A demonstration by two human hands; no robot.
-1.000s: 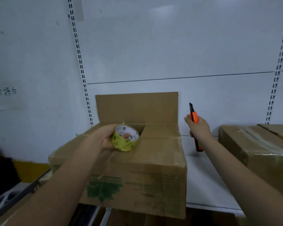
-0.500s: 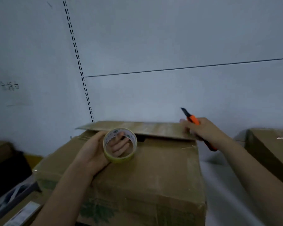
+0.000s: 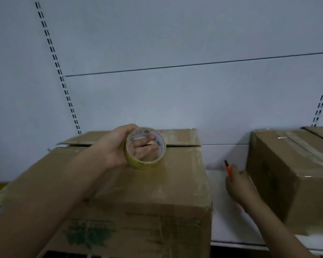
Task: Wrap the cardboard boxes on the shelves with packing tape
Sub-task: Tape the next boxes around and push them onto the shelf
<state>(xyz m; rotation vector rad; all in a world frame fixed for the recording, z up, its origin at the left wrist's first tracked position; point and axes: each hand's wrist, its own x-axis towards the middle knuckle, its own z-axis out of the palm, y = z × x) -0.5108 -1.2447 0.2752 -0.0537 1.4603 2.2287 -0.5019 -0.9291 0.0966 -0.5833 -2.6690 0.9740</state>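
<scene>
— Where is the tape?

— The roll of packing tape (image 3: 145, 147) sits in the left hand (image 3: 117, 146), held over the top of the cardboard box (image 3: 138, 185); the fingers (image 3: 145, 146) curl through its core and the thumb lies on the outer rim; the box stands on the white shelf (image 3: 222, 220), its rear flap (image 3: 175, 135) folded down but not quite flat.

— And the other hand?

— The right hand (image 3: 238, 185) is low between that box and a second, taped box (image 3: 291, 174); its fingers wrap an orange utility knife (image 3: 228, 170), tip pointing up and away; how tightly, I cannot tell.
</scene>
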